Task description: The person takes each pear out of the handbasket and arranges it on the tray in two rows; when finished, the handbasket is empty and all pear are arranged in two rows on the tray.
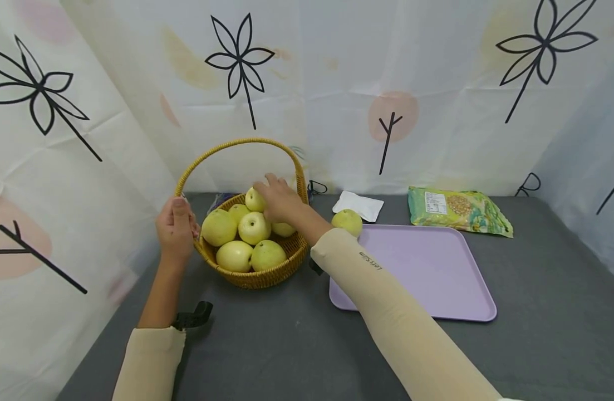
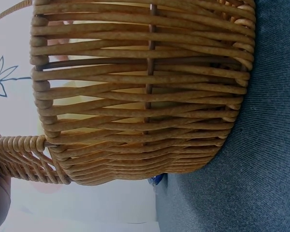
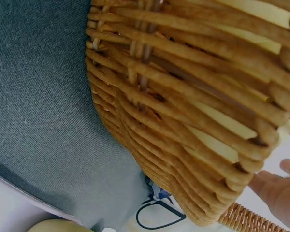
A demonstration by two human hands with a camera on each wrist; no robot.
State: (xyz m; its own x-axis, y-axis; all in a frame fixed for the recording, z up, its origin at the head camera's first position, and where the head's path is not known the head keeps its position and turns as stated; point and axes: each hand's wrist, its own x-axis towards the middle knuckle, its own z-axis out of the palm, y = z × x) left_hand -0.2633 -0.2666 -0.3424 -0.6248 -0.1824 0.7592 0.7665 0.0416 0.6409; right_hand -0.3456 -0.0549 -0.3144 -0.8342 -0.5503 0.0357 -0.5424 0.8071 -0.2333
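Note:
My left hand (image 1: 175, 228) grips the left base of the arched handle on a woven wicker basket (image 1: 256, 280). Round yellow-green pears (image 1: 235, 256) fill much of the basket. Over its back right part reaches my right hand (image 1: 281, 203), its fingers loosely spread beside a pear (image 1: 255, 199) near the top of the pile. In the right wrist view, the fingers (image 3: 268, 186) show just beyond the basket rim, apart from one another. Another pear (image 1: 347, 221) sits at the back left corner of a lilac tray (image 1: 427, 273). The palm side of my right hand is hidden.
Behind the tray lie a white packet (image 1: 359, 206) and a green and yellow printed bag (image 1: 459, 210). A patterned curtain (image 1: 337, 83) rises at the back of the grey table (image 1: 286, 345). Black cords (image 1: 317, 187) hang behind the basket.

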